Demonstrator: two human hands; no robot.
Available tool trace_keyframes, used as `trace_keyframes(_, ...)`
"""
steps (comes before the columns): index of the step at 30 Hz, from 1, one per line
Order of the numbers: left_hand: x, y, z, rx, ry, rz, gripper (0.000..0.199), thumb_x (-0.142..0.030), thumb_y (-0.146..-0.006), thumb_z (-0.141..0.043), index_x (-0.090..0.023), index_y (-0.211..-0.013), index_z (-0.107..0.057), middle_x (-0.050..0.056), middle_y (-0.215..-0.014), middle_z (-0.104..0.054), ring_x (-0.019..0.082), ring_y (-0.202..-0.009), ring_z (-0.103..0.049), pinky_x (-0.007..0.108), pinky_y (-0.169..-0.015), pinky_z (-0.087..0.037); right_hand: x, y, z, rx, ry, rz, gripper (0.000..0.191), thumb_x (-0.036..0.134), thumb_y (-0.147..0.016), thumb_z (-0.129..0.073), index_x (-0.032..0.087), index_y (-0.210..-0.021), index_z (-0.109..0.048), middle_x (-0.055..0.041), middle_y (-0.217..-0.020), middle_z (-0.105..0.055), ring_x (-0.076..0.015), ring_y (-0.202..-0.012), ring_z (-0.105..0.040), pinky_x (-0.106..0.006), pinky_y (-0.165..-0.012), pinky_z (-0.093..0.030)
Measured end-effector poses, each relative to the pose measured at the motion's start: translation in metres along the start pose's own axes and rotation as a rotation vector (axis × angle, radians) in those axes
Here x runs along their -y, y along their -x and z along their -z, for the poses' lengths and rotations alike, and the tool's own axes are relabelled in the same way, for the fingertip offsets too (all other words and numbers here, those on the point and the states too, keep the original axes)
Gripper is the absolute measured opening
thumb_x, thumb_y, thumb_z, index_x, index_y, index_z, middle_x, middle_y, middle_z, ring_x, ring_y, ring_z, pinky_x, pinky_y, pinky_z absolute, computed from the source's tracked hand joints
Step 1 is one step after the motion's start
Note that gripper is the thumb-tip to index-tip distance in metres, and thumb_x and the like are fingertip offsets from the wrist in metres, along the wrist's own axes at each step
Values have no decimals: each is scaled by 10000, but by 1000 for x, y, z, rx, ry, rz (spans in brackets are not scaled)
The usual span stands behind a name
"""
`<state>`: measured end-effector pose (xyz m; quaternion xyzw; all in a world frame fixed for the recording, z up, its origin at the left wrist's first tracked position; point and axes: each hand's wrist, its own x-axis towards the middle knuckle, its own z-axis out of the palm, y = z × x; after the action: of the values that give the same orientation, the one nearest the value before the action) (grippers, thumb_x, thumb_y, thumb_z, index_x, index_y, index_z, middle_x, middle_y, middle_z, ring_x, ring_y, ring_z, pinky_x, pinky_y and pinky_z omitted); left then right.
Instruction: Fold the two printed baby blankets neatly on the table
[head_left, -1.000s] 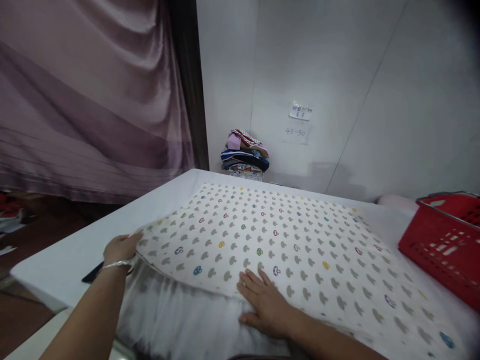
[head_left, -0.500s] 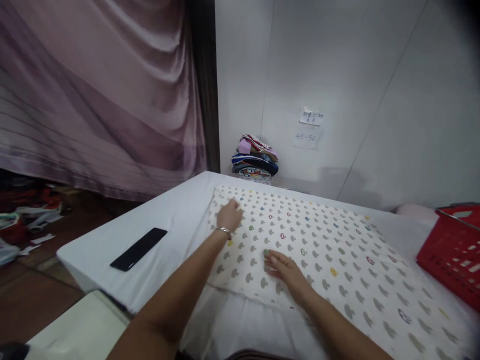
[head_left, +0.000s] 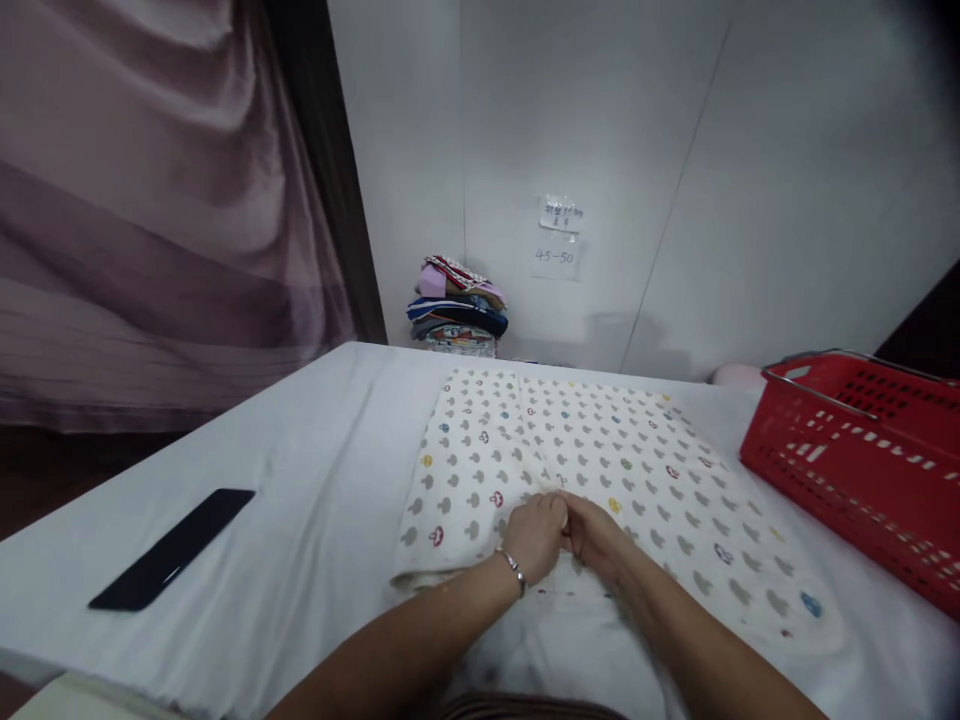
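A white cloth point(head_left: 660, 480) printed with small mushrooms lies on the white-covered table. Its left part is folded over toward the middle, and the rounded fold shows at the near left. Over the near edge, my left hand point(head_left: 535, 537), with a silver bracelet at its wrist, is closed on the folded-over layer. My right hand point(head_left: 590, 530) meets it from the right, fingers curled and pinching the cloth at the same spot. The fingertips of both hands are partly hidden where they come together.
A black flat slab, perhaps a phone point(head_left: 172, 550), lies on the table point(head_left: 300, 420) at left. At right stands a red plastic basket point(head_left: 847, 470). Folded fabrics point(head_left: 457, 305) are stacked beyond the far edge, beside the wall with paper notes point(head_left: 556, 240). A pink curtain point(head_left: 150, 200) hangs at left.
The cloth's left side has been folded over to the right. My left hand has come from the far left down to my right hand, and both are now closed together. The view has shifted right.
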<state>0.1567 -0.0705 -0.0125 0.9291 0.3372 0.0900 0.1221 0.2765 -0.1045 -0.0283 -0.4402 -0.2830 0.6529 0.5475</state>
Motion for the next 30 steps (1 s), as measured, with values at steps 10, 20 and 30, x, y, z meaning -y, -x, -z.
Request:
trace_keyframes(10,13,21,10,-101,160,-63,186,-180,-795,-496,-221,-953,-585,51,-1069,-544,200,-1043,-465,325,-865,-426,-3,5,-12,7,-122,-22,253,223,-709,-665,152,-945,-611,-31,-816,-669,-126,-684,-600,-222,-598,-484)
trace_keyframes(20,10,20,15,-24,38,-78,155,-186,-821,-475,-186,-917,-597,55,-973,-569,201,-924,-494,344,-801,-419,4,0,-7,10,60,-103,230,193,-651,-632,150,-876,-607,-22,-742,-649,-146,-637,-599,-267,-578,-505)
trace_keyframes(30,15,24,41,-97,139,-46,130,-171,-830,-457,-191,-824,-585,35,-900,-571,177,-879,-498,303,-749,-394,47,-90,-10,-57,106,-231,170,146,-656,-631,135,-825,-620,-50,-699,-658,-187,-698,-620,-292,-680,-509)
